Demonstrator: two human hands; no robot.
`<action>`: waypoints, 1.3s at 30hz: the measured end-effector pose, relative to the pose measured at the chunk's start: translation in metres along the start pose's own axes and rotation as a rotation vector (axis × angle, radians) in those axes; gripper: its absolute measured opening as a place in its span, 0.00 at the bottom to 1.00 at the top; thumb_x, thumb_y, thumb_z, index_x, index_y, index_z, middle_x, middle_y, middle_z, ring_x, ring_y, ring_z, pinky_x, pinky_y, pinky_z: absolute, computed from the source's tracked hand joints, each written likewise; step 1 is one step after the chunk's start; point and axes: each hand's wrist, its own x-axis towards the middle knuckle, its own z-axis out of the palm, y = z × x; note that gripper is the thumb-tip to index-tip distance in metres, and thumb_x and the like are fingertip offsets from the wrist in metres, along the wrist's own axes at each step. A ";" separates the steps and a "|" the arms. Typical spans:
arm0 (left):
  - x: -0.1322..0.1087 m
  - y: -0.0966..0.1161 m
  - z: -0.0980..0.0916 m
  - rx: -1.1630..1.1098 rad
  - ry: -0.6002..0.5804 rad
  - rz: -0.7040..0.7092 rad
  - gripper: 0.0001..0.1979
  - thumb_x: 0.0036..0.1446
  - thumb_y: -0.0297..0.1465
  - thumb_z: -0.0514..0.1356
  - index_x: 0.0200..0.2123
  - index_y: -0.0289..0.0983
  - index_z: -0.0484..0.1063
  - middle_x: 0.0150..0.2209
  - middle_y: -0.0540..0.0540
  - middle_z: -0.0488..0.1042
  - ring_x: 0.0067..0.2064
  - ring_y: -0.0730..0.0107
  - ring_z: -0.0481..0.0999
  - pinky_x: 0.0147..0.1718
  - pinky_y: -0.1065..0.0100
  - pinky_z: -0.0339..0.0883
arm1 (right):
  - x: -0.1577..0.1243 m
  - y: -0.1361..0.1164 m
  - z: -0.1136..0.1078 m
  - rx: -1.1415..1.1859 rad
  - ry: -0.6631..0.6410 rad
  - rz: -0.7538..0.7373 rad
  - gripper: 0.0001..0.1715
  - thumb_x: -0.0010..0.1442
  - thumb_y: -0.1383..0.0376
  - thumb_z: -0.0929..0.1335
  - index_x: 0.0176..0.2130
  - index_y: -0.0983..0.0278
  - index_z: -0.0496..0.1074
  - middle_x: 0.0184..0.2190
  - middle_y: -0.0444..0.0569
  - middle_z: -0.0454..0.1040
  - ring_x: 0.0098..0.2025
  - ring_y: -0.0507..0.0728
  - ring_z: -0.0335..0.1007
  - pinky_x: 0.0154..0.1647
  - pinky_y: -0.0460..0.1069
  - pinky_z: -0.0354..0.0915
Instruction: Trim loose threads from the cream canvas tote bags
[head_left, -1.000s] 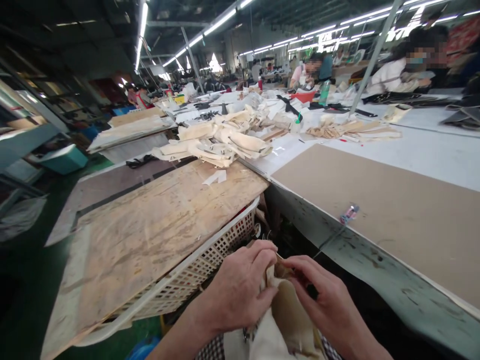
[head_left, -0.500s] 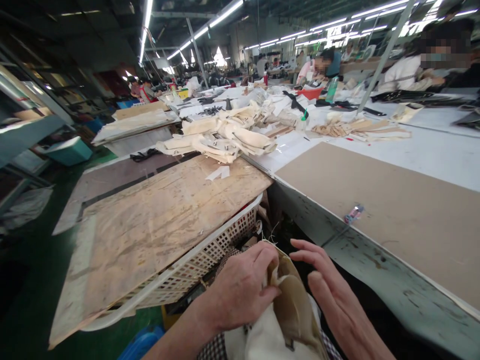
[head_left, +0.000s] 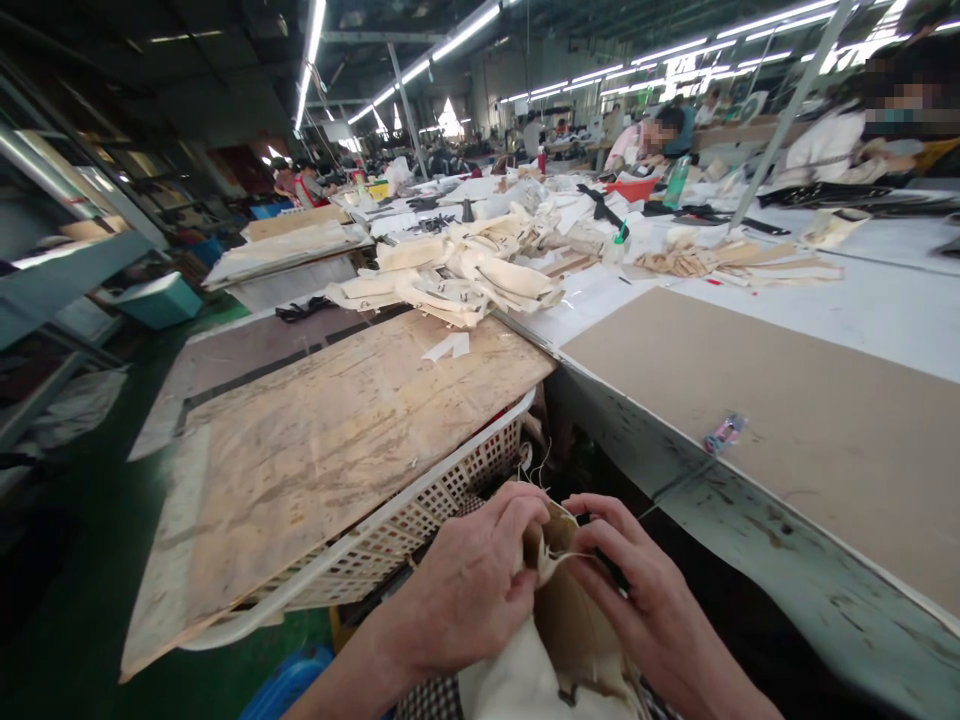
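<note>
Low in the view, both my hands hold a beige fabric piece (head_left: 555, 625) over my lap. My left hand (head_left: 472, 585) is closed on its upper left edge, fingers curled over the top. My right hand (head_left: 637, 590) pinches the fabric's top edge from the right, where a thin pale cord or seam shows between the fingertips. The cloth hangs down between my wrists, cream on the outside and tan within.
A worn plywood board (head_left: 322, 450) lies on a white lattice basket (head_left: 450, 490) to my left. A brown cardboard sheet (head_left: 787, 400) covers the table at right, with a small pink-blue object (head_left: 724, 433) on it. Piled beige fabric pieces (head_left: 457, 270) lie beyond; other people work at far tables.
My right hand, which had opened and lifted off the fabric half a second ago, has closed again on the top edge. The view has shifted slightly.
</note>
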 end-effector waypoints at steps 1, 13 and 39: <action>-0.001 -0.001 -0.001 0.007 0.001 -0.005 0.24 0.47 0.16 0.54 0.47 0.42 0.58 0.54 0.49 0.65 0.55 0.68 0.66 0.53 0.65 0.62 | 0.000 -0.002 -0.001 0.022 -0.014 0.015 0.06 0.66 0.68 0.62 0.36 0.59 0.67 0.52 0.50 0.64 0.51 0.56 0.68 0.49 0.50 0.66; 0.003 0.000 0.004 0.036 0.059 0.045 0.08 0.58 0.26 0.62 0.41 0.37 0.69 0.36 0.50 0.72 0.41 0.67 0.72 0.38 0.69 0.64 | -0.002 -0.003 0.000 0.005 0.054 0.105 0.06 0.59 0.70 0.63 0.31 0.60 0.63 0.49 0.48 0.68 0.47 0.54 0.70 0.44 0.47 0.65; 0.027 -0.016 0.007 0.075 0.300 0.112 0.07 0.59 0.21 0.59 0.29 0.36 0.70 0.56 0.42 0.70 0.61 0.59 0.64 0.60 0.57 0.60 | -0.005 0.015 0.007 0.319 0.012 0.124 0.14 0.63 0.66 0.66 0.49 0.58 0.64 0.51 0.49 0.72 0.51 0.57 0.73 0.52 0.51 0.70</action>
